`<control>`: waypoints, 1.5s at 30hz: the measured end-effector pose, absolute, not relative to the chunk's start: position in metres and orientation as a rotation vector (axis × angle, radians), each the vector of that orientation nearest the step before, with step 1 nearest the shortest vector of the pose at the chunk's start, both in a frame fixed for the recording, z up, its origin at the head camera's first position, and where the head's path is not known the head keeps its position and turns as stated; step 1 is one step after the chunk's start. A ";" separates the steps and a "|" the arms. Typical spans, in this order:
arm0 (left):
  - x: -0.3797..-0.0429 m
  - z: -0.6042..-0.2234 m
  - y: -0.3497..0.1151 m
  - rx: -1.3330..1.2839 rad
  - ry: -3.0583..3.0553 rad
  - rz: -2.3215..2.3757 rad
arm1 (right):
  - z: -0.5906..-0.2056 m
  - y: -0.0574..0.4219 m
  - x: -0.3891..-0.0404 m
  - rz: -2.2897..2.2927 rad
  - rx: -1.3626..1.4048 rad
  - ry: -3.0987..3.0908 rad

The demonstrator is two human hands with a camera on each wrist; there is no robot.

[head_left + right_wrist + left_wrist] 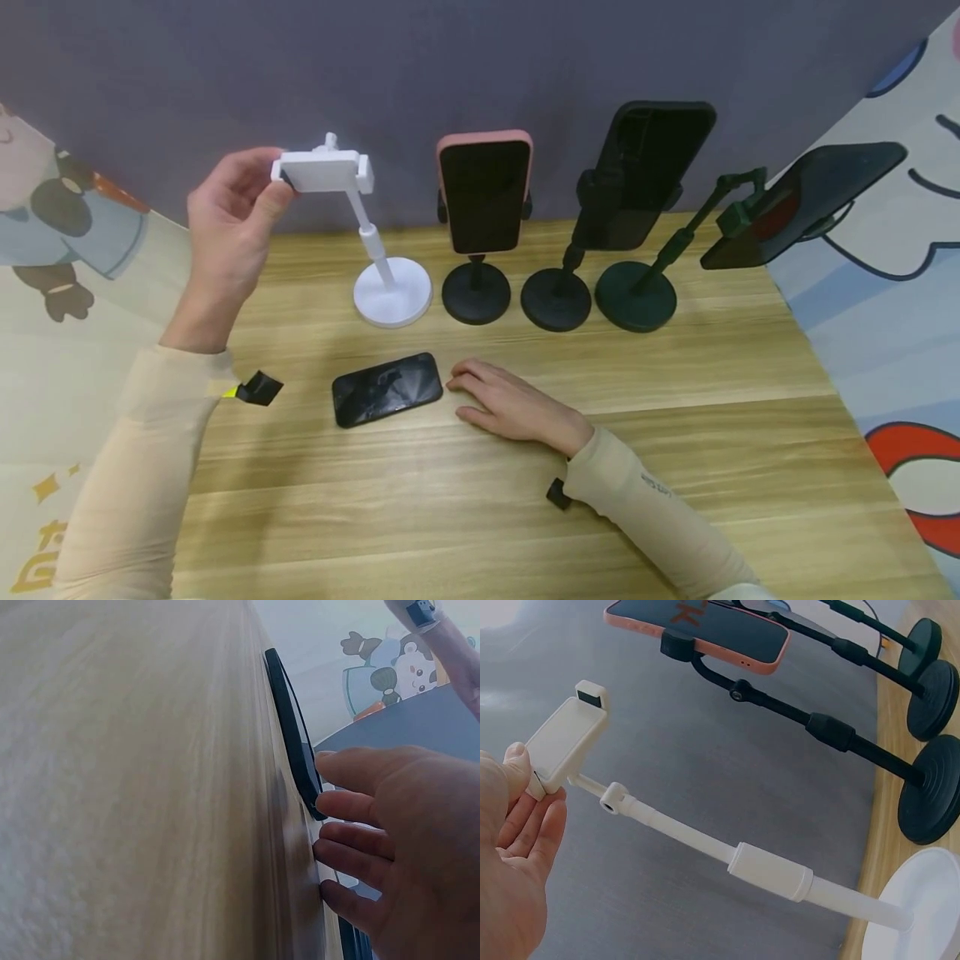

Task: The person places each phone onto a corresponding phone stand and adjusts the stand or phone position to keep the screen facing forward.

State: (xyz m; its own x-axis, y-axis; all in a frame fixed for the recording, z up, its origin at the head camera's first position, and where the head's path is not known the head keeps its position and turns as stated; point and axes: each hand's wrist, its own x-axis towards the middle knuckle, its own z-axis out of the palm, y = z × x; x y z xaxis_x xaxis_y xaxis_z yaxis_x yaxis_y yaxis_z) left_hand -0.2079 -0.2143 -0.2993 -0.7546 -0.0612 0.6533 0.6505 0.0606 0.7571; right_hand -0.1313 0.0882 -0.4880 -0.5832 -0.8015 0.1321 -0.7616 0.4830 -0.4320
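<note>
A white phone stand [392, 292] stands at the left of a row of stands, its clamp [321, 172] holding no phone. My left hand [231, 217] pinches the left end of that clamp between thumb and fingers, as the left wrist view also shows. On the table below lies a black smartphone [387, 389], screen up, with what look like reflections or cracks on it. My right hand [517, 408] rests on the table just right of this phone, fingers loosely bent and holding nothing. In the right wrist view the phone's edge [292, 735] appears beyond the fingertips.
Right of the white stand, two black stands [476, 293] hold a pink-cased phone [485, 196] and a black phone [645, 175]. A dark green stand [636, 297] holds another phone [806, 204] leaning far right. A grey panel [375, 75] rises behind the wooden table [420, 517].
</note>
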 end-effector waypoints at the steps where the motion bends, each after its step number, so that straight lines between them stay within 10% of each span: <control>1: -0.208 -0.299 -0.214 -0.586 -1.817 -1.740 | -0.488 0.088 -0.131 -0.697 -1.390 2.628; 45: -0.195 -0.306 -0.210 -0.545 -1.802 -1.751 | -0.484 0.087 -0.130 -0.672 -1.383 2.630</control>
